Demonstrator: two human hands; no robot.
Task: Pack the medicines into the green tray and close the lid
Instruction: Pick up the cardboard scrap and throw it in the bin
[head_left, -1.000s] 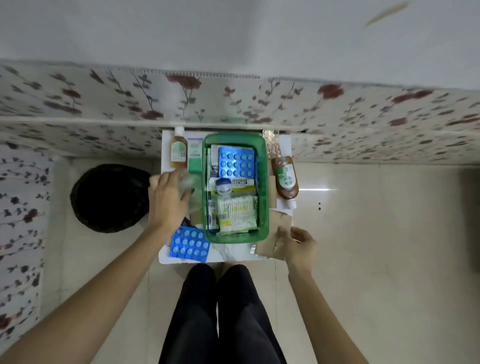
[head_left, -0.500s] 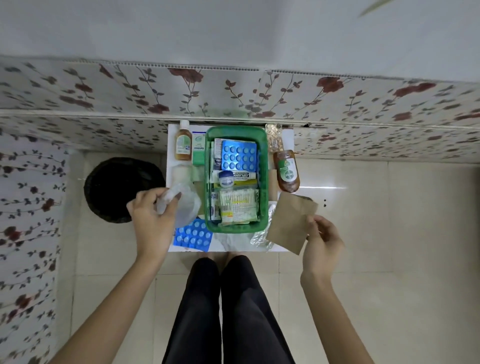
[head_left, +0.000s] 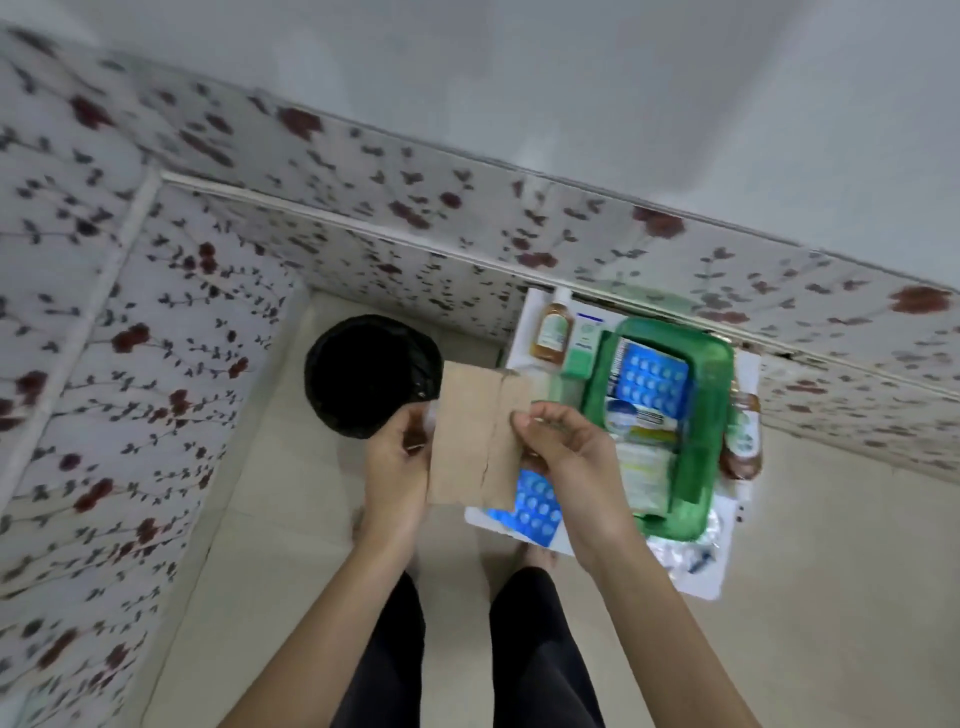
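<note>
Holding a brown paper packet (head_left: 475, 434) up in front of me with both hands, off to the left of the small white table (head_left: 701, 582). My left hand (head_left: 397, 457) pinches its left edge, fingers curled shut behind the paper, and my right hand (head_left: 563, 457) clamps the right edge, thumb on the front. Both forearms reach straight out from me, wrists close together, and the packet stands nearly upright between them, over the floor near the black bin (head_left: 371, 382).

Progress check: the green tray (head_left: 714, 441) sits on the table by the wall and looks well filled, with a blue blister sheet (head_left: 649, 379), a small jar and flat boxes inside. Outside it I see a second blue blister strip (head_left: 535, 506) at the near-left table edge, a brown bottle (head_left: 553, 332) and a green box (head_left: 584, 345) at the far left, and another brown bottle (head_left: 743, 436) lying along the tray's right side. I'd say packing is partway done, and I can't pick out a lid, so closing is not yet done.
</note>
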